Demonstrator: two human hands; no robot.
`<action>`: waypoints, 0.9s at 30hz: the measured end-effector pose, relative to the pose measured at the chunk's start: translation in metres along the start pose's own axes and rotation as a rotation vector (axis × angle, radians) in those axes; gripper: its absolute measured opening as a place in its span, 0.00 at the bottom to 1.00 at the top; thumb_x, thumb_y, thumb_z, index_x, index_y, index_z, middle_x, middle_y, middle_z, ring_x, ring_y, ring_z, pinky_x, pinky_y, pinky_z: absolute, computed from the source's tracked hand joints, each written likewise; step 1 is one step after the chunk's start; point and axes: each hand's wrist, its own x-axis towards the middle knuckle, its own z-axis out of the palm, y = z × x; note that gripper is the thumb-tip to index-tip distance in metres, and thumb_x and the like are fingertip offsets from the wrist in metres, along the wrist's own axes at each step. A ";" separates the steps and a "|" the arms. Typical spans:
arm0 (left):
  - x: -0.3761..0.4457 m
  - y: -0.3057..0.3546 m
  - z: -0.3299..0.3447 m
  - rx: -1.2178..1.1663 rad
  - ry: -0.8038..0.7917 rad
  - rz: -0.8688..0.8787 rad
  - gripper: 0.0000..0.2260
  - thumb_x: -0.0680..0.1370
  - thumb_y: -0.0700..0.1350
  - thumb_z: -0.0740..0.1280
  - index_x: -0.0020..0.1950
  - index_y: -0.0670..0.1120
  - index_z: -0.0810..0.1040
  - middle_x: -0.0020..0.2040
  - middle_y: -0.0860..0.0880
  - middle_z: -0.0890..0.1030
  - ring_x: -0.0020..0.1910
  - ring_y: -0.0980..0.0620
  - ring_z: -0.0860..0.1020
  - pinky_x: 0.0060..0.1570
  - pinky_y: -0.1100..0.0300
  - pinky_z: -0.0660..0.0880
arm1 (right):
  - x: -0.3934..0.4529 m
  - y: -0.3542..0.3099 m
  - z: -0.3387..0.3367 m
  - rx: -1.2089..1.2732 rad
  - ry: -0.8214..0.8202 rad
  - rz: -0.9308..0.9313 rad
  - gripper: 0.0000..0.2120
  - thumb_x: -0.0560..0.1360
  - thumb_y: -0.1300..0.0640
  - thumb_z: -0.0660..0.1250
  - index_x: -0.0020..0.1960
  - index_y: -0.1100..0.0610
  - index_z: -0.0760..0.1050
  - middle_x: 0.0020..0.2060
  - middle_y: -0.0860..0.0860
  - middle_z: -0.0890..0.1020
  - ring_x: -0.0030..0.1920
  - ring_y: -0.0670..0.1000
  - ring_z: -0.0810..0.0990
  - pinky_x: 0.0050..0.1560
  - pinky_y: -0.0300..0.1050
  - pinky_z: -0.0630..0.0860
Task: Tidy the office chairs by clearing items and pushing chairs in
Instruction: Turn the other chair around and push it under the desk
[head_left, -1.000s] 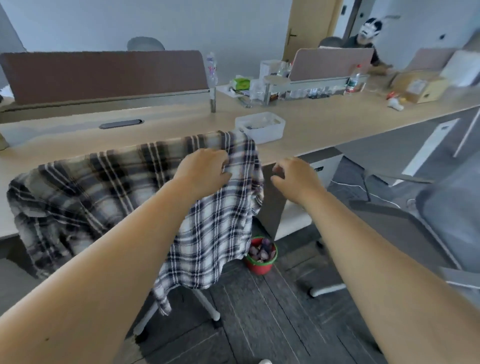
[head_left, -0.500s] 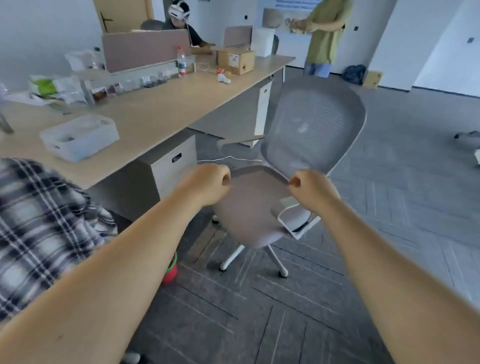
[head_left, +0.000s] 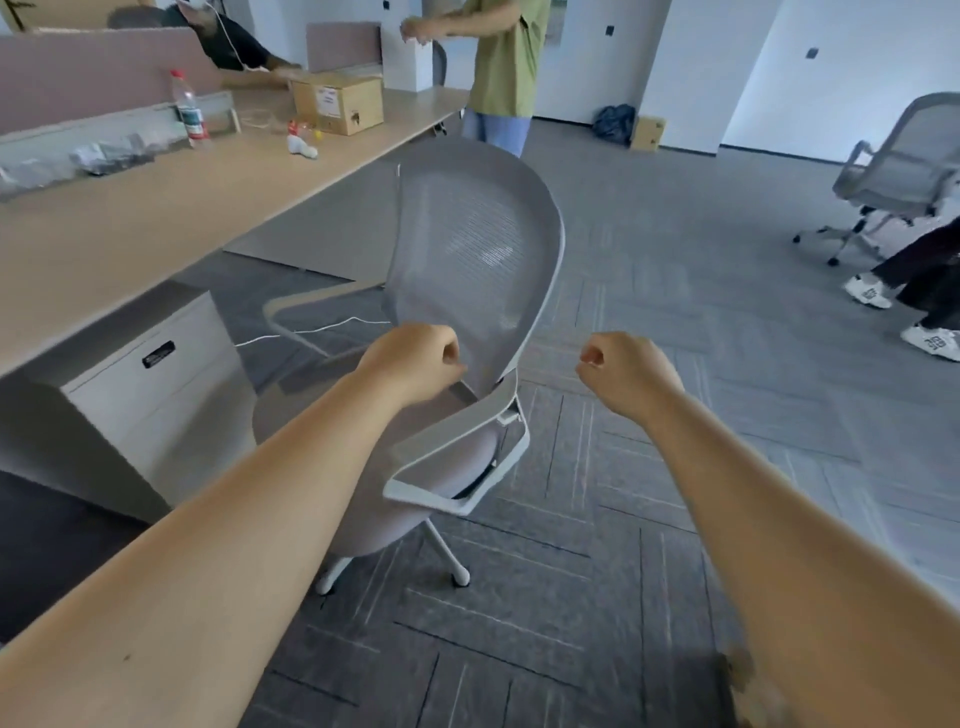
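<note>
A grey mesh office chair (head_left: 467, 249) stands pulled out from the long wooden desk (head_left: 130, 218), its seat turned toward the desk and nothing lying on it. My left hand (head_left: 410, 358) is curled into a fist in front of the lower edge of the backrest, just above the near armrest (head_left: 457, 457); whether it touches the chair I cannot tell. My right hand (head_left: 623, 369) is also a closed fist, held in the air to the right of the chair, apart from it, with nothing in it.
A white drawer cabinet (head_left: 156, 384) sits under the desk left of the chair. On the desk are a water bottle (head_left: 188, 109) and a cardboard box (head_left: 337, 101). A person in a green shirt (head_left: 504, 57) stands beyond the chair. Another grey chair (head_left: 898, 171) and someone's legs are at the right.
My view has swung right, away from the chair draped with the plaid shirt, which is out of sight now. The grey mesh chair is nearer and both fists hang before it.
</note>
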 end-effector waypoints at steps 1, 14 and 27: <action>0.015 0.012 0.004 -0.002 0.004 0.004 0.13 0.76 0.47 0.65 0.56 0.42 0.77 0.57 0.43 0.81 0.57 0.43 0.77 0.56 0.53 0.73 | 0.010 0.013 -0.004 0.006 0.002 0.014 0.12 0.76 0.59 0.60 0.57 0.60 0.76 0.57 0.56 0.80 0.55 0.59 0.77 0.51 0.48 0.74; 0.251 0.085 0.013 -0.054 0.107 -0.085 0.10 0.76 0.49 0.64 0.51 0.44 0.77 0.53 0.44 0.81 0.50 0.44 0.76 0.48 0.54 0.72 | 0.225 0.092 -0.039 0.033 -0.009 -0.009 0.13 0.76 0.59 0.59 0.59 0.60 0.75 0.60 0.56 0.78 0.58 0.58 0.77 0.58 0.52 0.76; 0.425 0.105 0.004 -0.298 0.196 -0.463 0.27 0.75 0.58 0.63 0.62 0.37 0.69 0.61 0.38 0.76 0.58 0.40 0.75 0.44 0.58 0.64 | 0.437 0.086 -0.040 0.036 -0.133 -0.238 0.13 0.75 0.60 0.58 0.57 0.61 0.75 0.56 0.56 0.80 0.52 0.60 0.79 0.53 0.51 0.77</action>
